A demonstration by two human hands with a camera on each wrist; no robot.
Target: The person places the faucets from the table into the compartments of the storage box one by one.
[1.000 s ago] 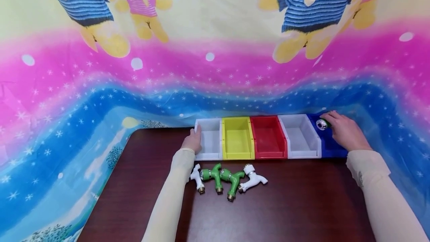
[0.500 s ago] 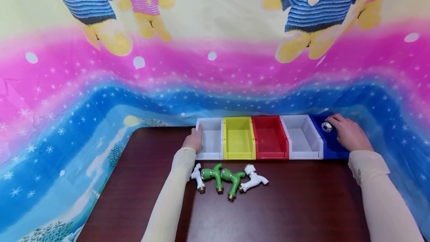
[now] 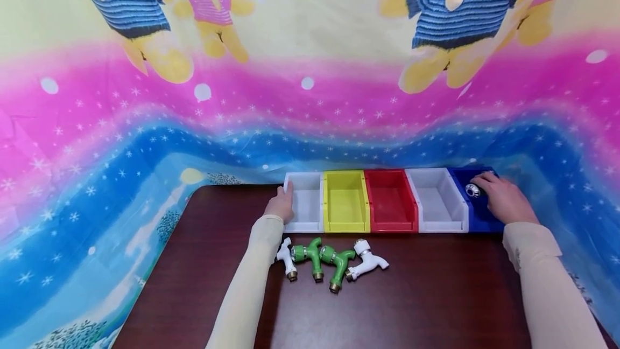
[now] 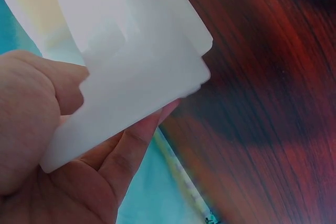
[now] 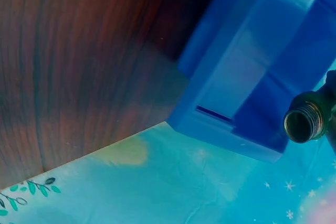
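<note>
In the head view, my left hand [image 3: 280, 206] grips the side wall of the leftmost white bin [image 3: 304, 228]. The left wrist view shows the thumb on one side of that wall [image 4: 131, 77] and fingers on the other. At the row's right end, my right hand [image 3: 508, 198] holds a tap [image 3: 472, 190] over the blue bin [image 3: 484, 224], its silver knob end facing out. In the right wrist view the tap's threaded inlet [image 5: 304, 121] looks dark green, beside the blue bin's wall [image 5: 226, 93]. The right fingers are mostly hidden.
Between the hands stand a yellow bin [image 3: 346, 226], a red bin [image 3: 393, 227] and another white bin [image 3: 443, 227]. In front lie green taps [image 3: 339, 263] and white taps [image 3: 368, 263] on the brown table [image 3: 411, 306]. A patterned cloth [image 3: 310, 123] hangs behind.
My right hand has moved slightly down and right with the tap, which has turned so its green part no longer shows in the head view. The left hand stays on the white bin.
</note>
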